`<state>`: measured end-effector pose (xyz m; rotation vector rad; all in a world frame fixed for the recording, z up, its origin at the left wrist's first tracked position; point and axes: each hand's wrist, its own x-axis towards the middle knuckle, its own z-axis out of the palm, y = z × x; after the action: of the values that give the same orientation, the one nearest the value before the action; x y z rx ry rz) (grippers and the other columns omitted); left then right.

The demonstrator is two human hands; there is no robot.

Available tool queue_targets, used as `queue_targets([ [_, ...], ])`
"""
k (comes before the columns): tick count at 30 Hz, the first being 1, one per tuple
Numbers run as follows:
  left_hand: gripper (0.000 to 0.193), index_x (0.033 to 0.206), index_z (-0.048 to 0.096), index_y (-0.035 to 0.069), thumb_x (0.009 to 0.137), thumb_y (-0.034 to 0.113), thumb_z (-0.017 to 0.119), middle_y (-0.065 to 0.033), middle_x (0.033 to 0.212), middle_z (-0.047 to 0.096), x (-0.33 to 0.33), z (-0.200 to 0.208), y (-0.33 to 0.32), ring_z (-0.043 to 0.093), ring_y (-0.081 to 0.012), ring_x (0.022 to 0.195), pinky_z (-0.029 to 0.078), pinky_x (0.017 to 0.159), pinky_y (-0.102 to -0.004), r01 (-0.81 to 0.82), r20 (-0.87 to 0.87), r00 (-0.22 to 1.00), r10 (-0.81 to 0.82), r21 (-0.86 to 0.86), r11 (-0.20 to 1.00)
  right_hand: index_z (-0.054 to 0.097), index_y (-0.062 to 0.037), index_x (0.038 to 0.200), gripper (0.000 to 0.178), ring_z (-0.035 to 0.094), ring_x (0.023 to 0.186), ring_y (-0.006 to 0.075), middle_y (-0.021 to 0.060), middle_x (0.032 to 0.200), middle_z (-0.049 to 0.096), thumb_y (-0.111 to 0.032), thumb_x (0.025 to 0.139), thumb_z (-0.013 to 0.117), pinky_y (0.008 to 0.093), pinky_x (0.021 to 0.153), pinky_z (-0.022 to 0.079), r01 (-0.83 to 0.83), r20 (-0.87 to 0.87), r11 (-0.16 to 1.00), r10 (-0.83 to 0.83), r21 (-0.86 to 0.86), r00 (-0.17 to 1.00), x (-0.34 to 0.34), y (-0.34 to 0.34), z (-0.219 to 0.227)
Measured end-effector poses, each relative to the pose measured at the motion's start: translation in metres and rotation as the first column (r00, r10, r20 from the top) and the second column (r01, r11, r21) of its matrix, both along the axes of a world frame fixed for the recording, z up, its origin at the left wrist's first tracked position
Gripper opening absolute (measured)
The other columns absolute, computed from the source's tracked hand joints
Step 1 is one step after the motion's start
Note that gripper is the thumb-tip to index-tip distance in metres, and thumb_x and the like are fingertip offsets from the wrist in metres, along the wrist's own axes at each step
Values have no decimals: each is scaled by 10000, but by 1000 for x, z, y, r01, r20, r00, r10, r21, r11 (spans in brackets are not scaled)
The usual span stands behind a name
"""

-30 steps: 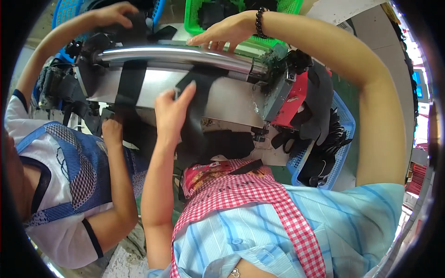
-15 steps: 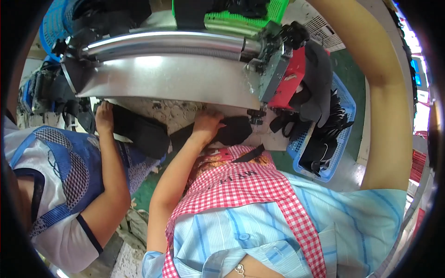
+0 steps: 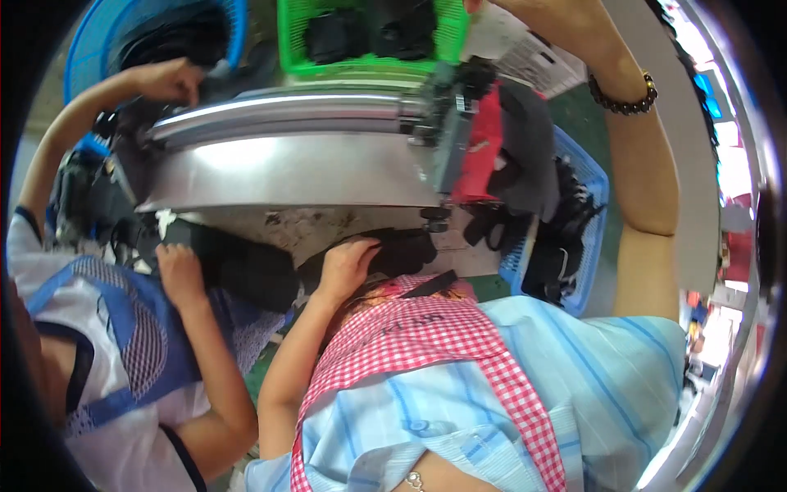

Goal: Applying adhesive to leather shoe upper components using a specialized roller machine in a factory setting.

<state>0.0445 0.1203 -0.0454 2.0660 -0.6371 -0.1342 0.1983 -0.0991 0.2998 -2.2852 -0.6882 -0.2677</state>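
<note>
My left hand (image 3: pixel 348 266) rests at the near side of a metal roller machine (image 3: pixel 287 168). Its fingers are drawn together at the edge of a flat black piece (image 3: pixel 406 250) that looks like fabric. My right arm, with a dark bead bracelet (image 3: pixel 625 97) at the wrist, reaches up past the machine's right end. The right hand (image 3: pixel 557 23) is partly cut off by the top edge, so its grip is hidden. Beyond the roller, a green basket (image 3: pixel 457 41) holds black pieces.
A co-worker at left has one hand (image 3: pixel 182 275) by a larger black piece (image 3: pixel 246 262) and another (image 3: pixel 168 80) above the roller's left end. A blue round basket (image 3: pixel 92 49) stands at the far left. A light blue basket (image 3: pixel 592 246) with black strips is at right.
The view has shifted, so the machine sits lower and the green basket shows more. My right hand has come into view at the top. A co-worker's hand now reaches over the roller's left end.
</note>
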Motion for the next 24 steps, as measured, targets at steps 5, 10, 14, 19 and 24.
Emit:
queue_targets([
  [5,225,960,632,61,786,197,672,-140,939,645,8,-17,-12,615,-339,872,497,736,-405,161,-126,982,-142,157,974,597,35,1047,232,559,605,40,-10,748,602,-108,866,622,180,550,454,217,-392,969,-154,121,907,-20,-86,10],
  [10,202,972,647,42,811,165,640,-177,899,648,6,-28,-10,623,-357,825,501,712,-411,237,-90,971,-223,199,951,618,-3,957,142,551,610,64,-14,721,598,-106,861,606,215,542,433,387,92,918,-380,-88,921,-48,-135,-17],
  [14,203,1014,645,95,829,173,613,-157,898,652,8,-33,-15,623,-354,818,503,705,-422,310,-89,950,-298,189,932,642,-62,986,282,648,863,270,112,963,664,12,726,562,326,750,522,473,371,728,-314,-497,874,-123,-134,-104],
  [19,267,1073,622,72,826,176,616,-165,940,650,8,-10,-12,621,-351,866,508,745,-411,309,-118,950,-290,196,931,612,-70,997,316,633,747,231,68,884,643,-7,690,575,330,626,505,455,335,756,-324,-470,885,-168,-127,-157],
  [24,374,1144,571,60,802,184,657,-152,1126,598,3,25,-38,585,-335,1000,492,823,-387,246,77,958,-275,270,931,640,-30,1004,184,631,788,97,55,875,665,-36,821,622,235,701,492,701,39,713,-700,-14,713,-158,-132,-100],
])
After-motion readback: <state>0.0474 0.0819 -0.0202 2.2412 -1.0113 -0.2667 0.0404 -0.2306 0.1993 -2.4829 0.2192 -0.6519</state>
